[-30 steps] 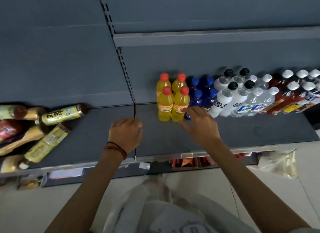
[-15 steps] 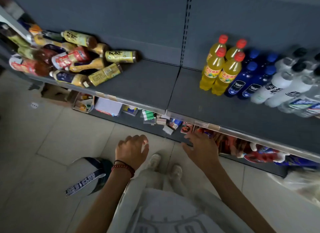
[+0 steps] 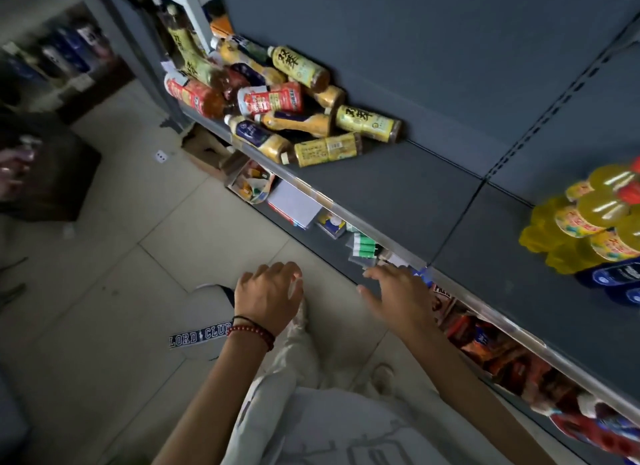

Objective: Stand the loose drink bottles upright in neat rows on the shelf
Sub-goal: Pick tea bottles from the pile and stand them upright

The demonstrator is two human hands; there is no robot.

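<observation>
While both hands hung empty in front of the shelf point(image 3: 398, 187), the stock lay as follows.

Left hand point(image 3: 268, 293): over the tiled floor point(image 3: 190, 229), fingers loosely bent downward, gripping nothing; a red bead bracelet point(image 3: 252, 331) and a dark cord on the wrist.

Right hand point(image 3: 398, 293): fingers straight and spread, palm down, holding nothing, just in front of the shelf's front rail; whether it touched the rail could not be told. The two hands were apart.

Loose drink bottles point(image 3: 277, 101): a heap lying on their sides at the far left end of the shelf, none upright. Among them:
- yellow-label tea bottle point(image 3: 369, 123) at the heap's right edge, against the back panel
- second yellow-label bottle point(image 3: 327, 149) nearer the front rail
- red-label bottle point(image 3: 270, 99) in the middle of the heap
- blue-label bottle point(image 3: 258, 137) at the front edge

Bare shelf board separated the heap from the standing stock.

Yellow drink bottles point(image 3: 588, 218): upright with red caps, grouped at the right end of the shelf.

Blue bottles point(image 3: 616, 277): just beside them, partly cut off by the frame.

Lower shelf point(image 3: 485, 340): coloured packets and small goods, blurred.
</observation>
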